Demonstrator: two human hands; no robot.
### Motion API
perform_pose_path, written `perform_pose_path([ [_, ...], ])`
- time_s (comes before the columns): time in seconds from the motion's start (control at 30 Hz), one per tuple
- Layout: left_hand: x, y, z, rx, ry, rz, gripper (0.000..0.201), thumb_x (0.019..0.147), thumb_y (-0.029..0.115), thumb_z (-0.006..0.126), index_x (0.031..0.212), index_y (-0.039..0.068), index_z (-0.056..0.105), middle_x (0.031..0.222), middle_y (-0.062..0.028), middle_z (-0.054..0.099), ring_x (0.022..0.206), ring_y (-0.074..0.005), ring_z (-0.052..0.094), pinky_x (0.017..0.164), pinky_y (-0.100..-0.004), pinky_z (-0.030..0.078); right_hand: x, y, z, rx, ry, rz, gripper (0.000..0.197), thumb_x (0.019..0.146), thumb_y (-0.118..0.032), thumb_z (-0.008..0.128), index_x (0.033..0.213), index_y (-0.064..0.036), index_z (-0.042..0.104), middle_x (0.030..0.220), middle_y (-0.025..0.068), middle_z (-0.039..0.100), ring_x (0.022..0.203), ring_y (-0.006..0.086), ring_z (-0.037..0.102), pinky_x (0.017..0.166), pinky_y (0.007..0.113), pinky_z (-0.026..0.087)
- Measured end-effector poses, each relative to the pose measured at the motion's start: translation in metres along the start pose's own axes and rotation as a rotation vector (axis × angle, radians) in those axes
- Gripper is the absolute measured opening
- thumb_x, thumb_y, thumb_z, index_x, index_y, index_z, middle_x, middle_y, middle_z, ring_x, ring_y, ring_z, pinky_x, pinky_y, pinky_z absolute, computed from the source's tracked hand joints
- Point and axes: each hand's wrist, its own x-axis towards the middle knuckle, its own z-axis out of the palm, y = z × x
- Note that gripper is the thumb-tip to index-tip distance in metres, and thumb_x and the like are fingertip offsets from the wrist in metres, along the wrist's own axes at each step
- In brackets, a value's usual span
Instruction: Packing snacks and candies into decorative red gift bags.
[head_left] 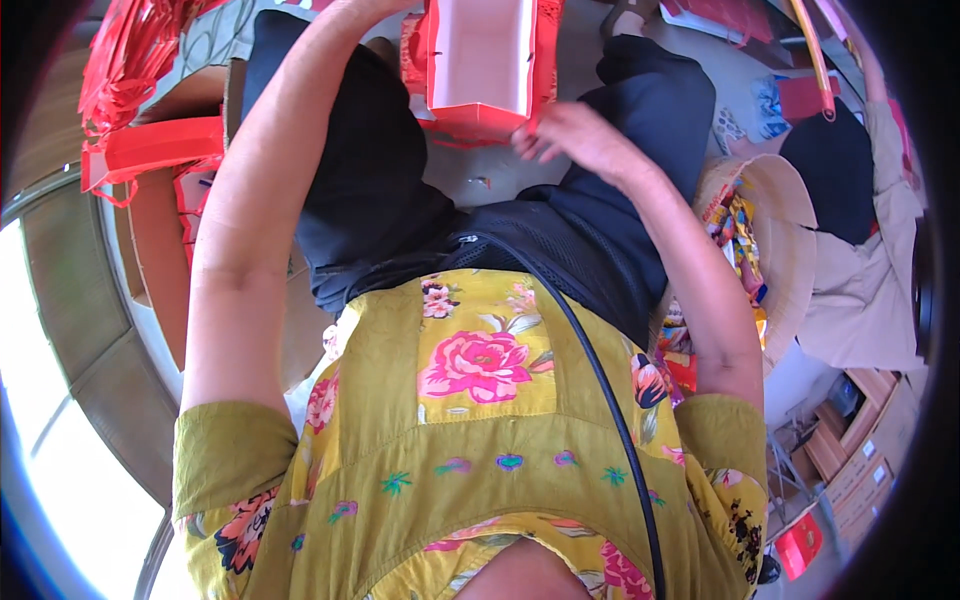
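A red paper gift box (483, 55) with a white inside stands open between my knees at the top of the view. My right hand (580, 142) is at its near right corner, fingers apart and somewhat blurred. No object shows in that hand; whether its fingertips touch the box I cannot tell. My left hand (385, 5) is at the top edge, by the box's far left side. Its fingers are cut off by the frame, so what they do is hidden.
On my right a round tub (790, 260) holds several colourful snack packets (735, 225). To my left a cardboard carton (160, 250) has a red box (155, 145) on it, with red strips (125, 65) hanging above. Another person's arm (868, 70) shows at the far right. A black cable (600, 390) crosses my front.
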Motion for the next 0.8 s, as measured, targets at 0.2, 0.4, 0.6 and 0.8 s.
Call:
perform_pose_path([
  [0.2, -0.005, 0.001, 0.002, 0.040, -0.023, -0.014, 0.035, 0.078, -0.001, 0.051, 0.109, 0.002, 0.067, 0.089, -0.0086, 0.062, 0.075, -0.0149, 0.055, 0.065, -0.0292, 0.043, -0.030, -0.009, 0.031, 0.205, -0.190, 0.094, 0.072, 0.096, -0.063, 0.037, 0.124, -0.0001, 0.059, 0.117, 0.0143, 0.064, 0.110, 0.0217, 0.061, 0.096, 0.034, 0.047],
  [0.4, -0.005, 0.001, 0.003, 0.038, -0.007, 0.035, 0.036, 0.077, -0.001, 0.052, 0.109, 0.003, 0.067, 0.091, -0.0082, 0.062, 0.080, -0.0152, 0.055, 0.069, -0.0287, 0.044, -0.038, -0.008, 0.049, -0.265, -0.315, -0.002, 0.054, 0.097, -0.049, 0.049, 0.127, -0.0045, 0.058, 0.125, 0.0094, 0.062, 0.116, 0.0186, 0.055, 0.101, 0.031, 0.040],
  [0.6, -0.007, 0.002, 0.004, 0.074, 0.012, 0.001, 0.037, 0.076, -0.001, 0.053, 0.110, 0.004, 0.068, 0.098, -0.0111, 0.065, 0.088, -0.0188, 0.059, 0.076, -0.0303, 0.046, -0.050, -0.010, 0.059, -0.355, -0.218, 0.005, 0.049, 0.095, -0.049, 0.052, 0.109, -0.0044, 0.067, 0.104, 0.0133, 0.068, 0.101, 0.0233, 0.063, 0.090, 0.034, 0.046],
  [0.8, -0.009, -0.005, 0.002, 0.059, 0.019, 0.001, 0.036, 0.077, -0.001, 0.053, 0.110, 0.004, 0.068, 0.100, -0.0117, 0.066, 0.090, -0.0195, 0.060, 0.078, -0.0309, 0.047, -0.096, -0.026, 0.068, -0.414, -0.039, -0.063, 0.042, 0.097, -0.039, 0.050, 0.104, -0.0009, 0.065, 0.096, 0.0182, 0.068, 0.092, 0.0330, 0.064, 0.082, 0.038, 0.048],
])
